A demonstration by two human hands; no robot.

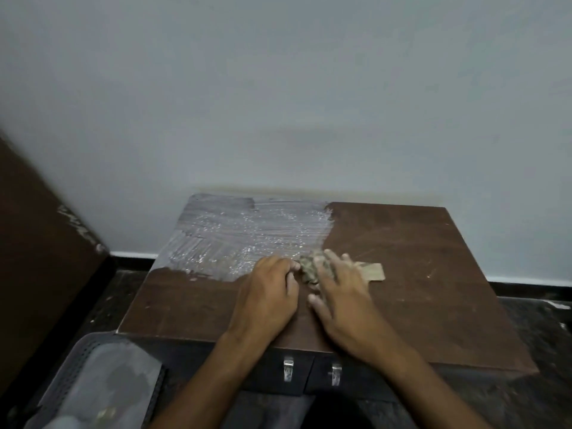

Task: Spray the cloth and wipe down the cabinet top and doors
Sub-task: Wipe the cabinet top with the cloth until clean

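The cabinet top [418,274] fills the middle of the view, a dark brown slab set against a pale grey wall [278,88]. Its far-left part carries a wet, streaky, glistening patch [247,233] that reaches from the back edge toward the centre; the right half and the near strip look dry and dull, with faint scratches. Below the near edge are the two dark cabinet doors [278,366], each with a small metal handle [288,368], the pair of handles just beside each other at the seam.

To the left a dark wooden panel [37,243] stands against the wall, its edge chipped. In the lower left corner sits a grey perforated basket [77,366] with something pale inside (too blurred to name). The floor [541,351] around the cabinet is dark and mottled.

Both forearms come in from the bottom of the view and meet near the centre of the top. The left hand [266,292] lies knuckles up with its fingers curled in, the fingertips touching the near-left side of the cloth [309,267]. The right hand [337,292] is spread flat and pressed over the cloth, fingers extended, somewhat smeared by motion. The cloth is a small mottled, crumpled wad at the right border of the wet patch, and a flat tan strip [373,271] of it sticks out to the right from under the right hand.
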